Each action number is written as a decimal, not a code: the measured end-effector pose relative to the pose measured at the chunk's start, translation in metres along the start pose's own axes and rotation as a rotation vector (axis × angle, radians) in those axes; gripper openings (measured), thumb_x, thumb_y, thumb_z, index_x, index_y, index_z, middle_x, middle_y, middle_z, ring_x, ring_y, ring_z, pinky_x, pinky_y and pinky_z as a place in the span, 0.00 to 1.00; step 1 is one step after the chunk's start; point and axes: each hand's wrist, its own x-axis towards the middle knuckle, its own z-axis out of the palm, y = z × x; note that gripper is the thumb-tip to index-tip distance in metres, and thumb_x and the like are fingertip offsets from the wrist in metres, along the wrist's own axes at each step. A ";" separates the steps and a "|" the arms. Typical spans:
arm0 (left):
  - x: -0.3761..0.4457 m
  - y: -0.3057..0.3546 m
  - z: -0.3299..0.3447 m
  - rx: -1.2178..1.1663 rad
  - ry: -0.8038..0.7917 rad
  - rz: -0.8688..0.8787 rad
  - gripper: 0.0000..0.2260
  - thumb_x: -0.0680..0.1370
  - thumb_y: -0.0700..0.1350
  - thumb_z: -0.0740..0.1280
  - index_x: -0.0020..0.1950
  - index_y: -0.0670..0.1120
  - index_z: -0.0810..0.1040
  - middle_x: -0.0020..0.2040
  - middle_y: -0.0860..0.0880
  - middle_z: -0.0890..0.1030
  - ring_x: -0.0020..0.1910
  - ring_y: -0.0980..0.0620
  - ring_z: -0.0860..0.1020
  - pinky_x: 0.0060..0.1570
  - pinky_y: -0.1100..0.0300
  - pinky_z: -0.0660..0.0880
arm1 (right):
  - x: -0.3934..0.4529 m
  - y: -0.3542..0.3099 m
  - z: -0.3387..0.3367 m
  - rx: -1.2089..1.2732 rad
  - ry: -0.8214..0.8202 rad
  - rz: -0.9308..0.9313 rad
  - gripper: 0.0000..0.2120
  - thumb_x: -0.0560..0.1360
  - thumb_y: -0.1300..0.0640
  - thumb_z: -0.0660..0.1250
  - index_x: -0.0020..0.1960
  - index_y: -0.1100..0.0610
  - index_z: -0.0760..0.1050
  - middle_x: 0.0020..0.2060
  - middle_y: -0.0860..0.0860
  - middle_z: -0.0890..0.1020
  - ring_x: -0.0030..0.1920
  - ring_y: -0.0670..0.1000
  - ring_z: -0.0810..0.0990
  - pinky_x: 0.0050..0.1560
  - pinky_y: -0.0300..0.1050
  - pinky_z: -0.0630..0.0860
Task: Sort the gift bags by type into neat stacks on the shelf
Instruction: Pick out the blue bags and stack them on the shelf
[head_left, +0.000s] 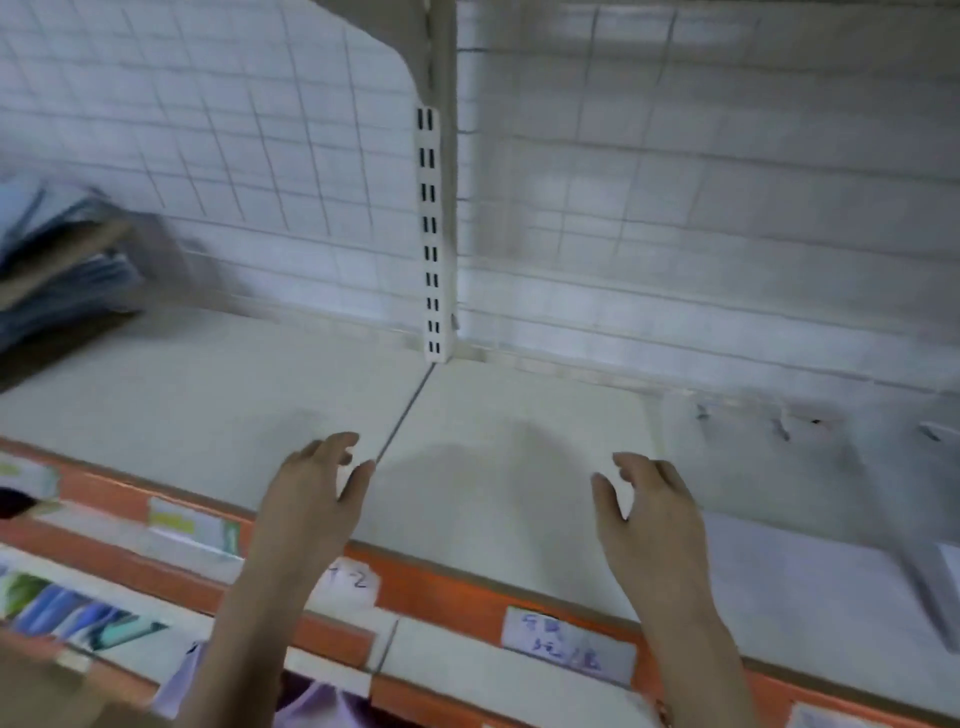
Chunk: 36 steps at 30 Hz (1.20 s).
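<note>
- Your two bare forearms reach up from the bottom edge, over the orange price strip (447, 582) on the shelf front.
- Your left hand (311, 488) hovers above the white shelf (208, 384), fingers spread and loosely curled; its grip is wide and holds nothing.
- Your right hand (649, 499) hovers level with it, well apart, fingers likewise curled open; that grip is wide and empty too.
- Between the two grips the shelf surface is bare, and the seam (405, 410) between two shelf boards runs just beside your left fingertips.
- Beyond the left grip, straight back, the slotted upright (431, 234) stands against the wire grid backing (260, 156).
- Far out to the left of your left grip, at the back of the shelf, lies a blurred heap of gift bags (62, 260), blue and brown, leaning untidily.
- Handwritten labels (566, 644) sit on the strip below your right wrist; the writing is too blurred to read.
</note>
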 end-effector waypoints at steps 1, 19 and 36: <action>0.003 -0.020 -0.016 -0.002 0.020 0.001 0.13 0.75 0.43 0.67 0.59 0.42 0.77 0.45 0.46 0.81 0.45 0.43 0.79 0.44 0.55 0.72 | -0.004 -0.023 0.016 0.016 -0.016 -0.023 0.13 0.73 0.59 0.67 0.56 0.62 0.77 0.49 0.59 0.79 0.49 0.60 0.79 0.49 0.49 0.74; 0.005 -0.242 -0.182 0.034 0.335 -0.375 0.12 0.78 0.43 0.62 0.62 0.45 0.75 0.40 0.48 0.79 0.36 0.52 0.76 0.33 0.66 0.68 | -0.036 -0.306 0.217 0.242 -0.416 -0.469 0.14 0.77 0.53 0.61 0.60 0.56 0.74 0.54 0.51 0.78 0.53 0.49 0.77 0.47 0.35 0.67; 0.165 -0.442 -0.288 0.097 0.393 -0.309 0.11 0.79 0.44 0.62 0.60 0.45 0.75 0.35 0.51 0.76 0.32 0.58 0.73 0.31 0.68 0.67 | 0.051 -0.529 0.367 0.372 -0.213 -0.405 0.13 0.77 0.54 0.62 0.57 0.59 0.75 0.49 0.53 0.80 0.48 0.51 0.77 0.50 0.44 0.72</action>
